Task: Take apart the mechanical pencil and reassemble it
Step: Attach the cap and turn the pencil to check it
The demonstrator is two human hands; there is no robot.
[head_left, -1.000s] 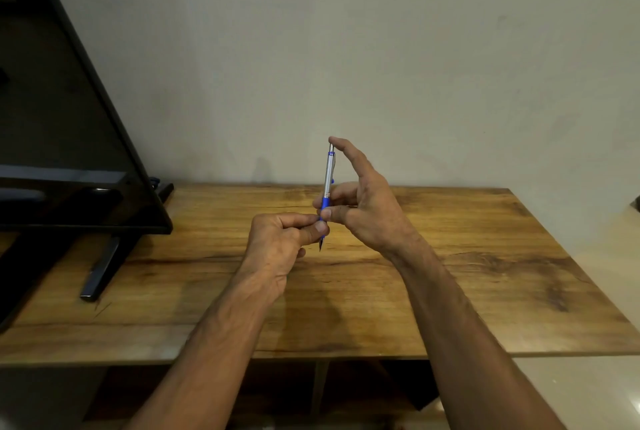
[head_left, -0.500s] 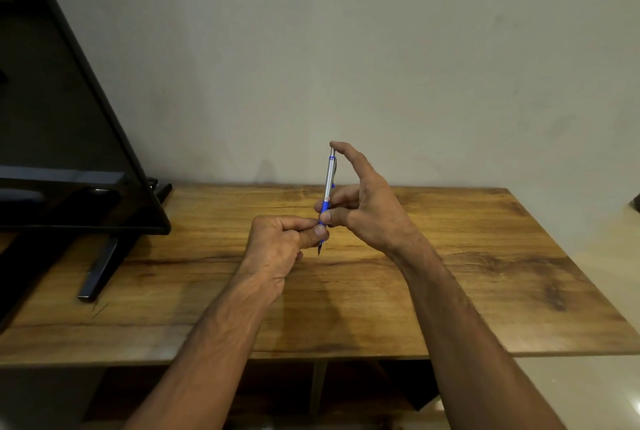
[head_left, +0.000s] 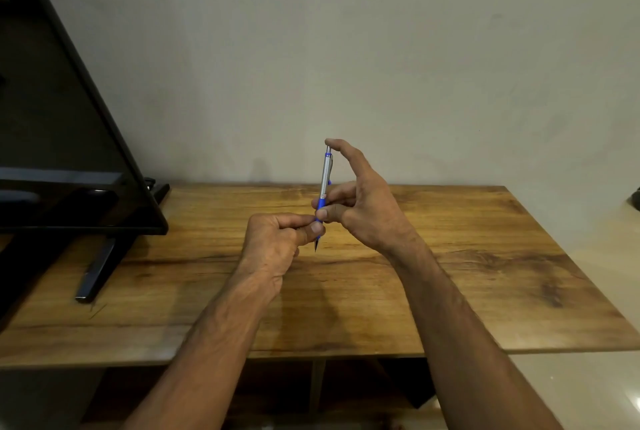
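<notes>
A silver and blue mechanical pencil [head_left: 325, 175] stands nearly upright above the wooden table [head_left: 450, 256], tip pointing down. My right hand [head_left: 360, 204] grips its blue lower section between thumb and middle finger, with the index fingertip resting on the top end. My left hand [head_left: 277, 242] pinches the pencil near its dark tip between thumb and forefinger. The tip cone pokes out just below my left thumb. The grip section is partly hidden by my fingers.
A black television [head_left: 62, 152] on a dark stand leg [head_left: 97, 273] occupies the table's left end. A plain wall rises behind the table. A dark object [head_left: 635, 197] shows at the right frame edge, off the table.
Both hands and the pencil have stayed almost in place; the pencil has shifted very slightly lower in the frame. The grips look the same.
</notes>
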